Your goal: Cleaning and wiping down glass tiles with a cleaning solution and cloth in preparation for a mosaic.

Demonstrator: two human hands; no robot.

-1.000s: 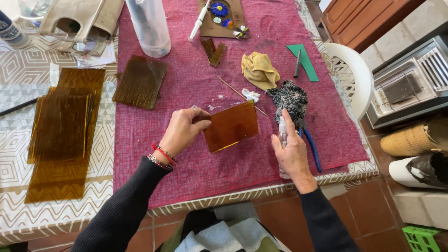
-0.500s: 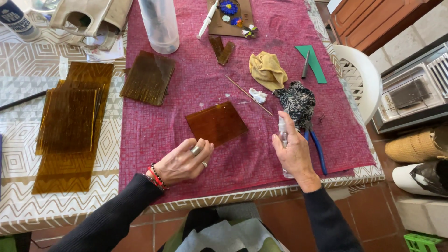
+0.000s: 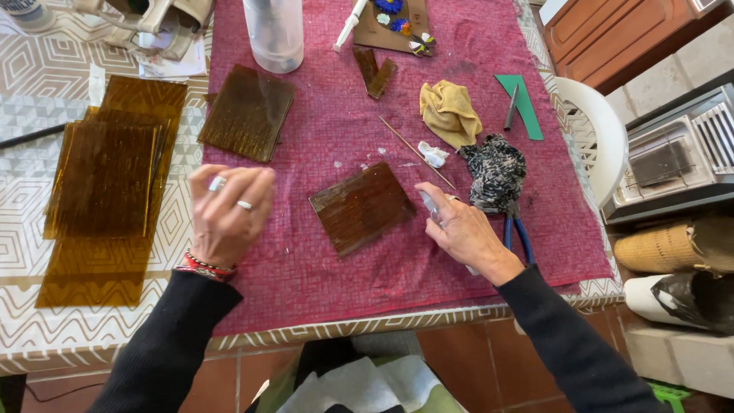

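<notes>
Right hand (image 3: 459,232) curled round a small spray bottle (image 3: 430,206), nozzle aimed left at the amber glass piece (image 3: 364,207). Left hand (image 3: 225,214) loosely open, holds nothing, hovers left of centre. Glass: one piece, flat on the red mat (image 3: 321,145) at centre frame, between the hands, long axis upper right to lower left; right hand nearer. Two glass stacks (image 3: 103,180) (image 3: 247,112) upper left. One blue-handled pliers (image 3: 518,233) behind the right hand.

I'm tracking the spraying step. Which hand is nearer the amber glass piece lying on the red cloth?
Right. The right hand, holding a small spray bottle, sits just beside the amber glass piece. The left hand hovers farther off, over the cloth's left edge.
</notes>
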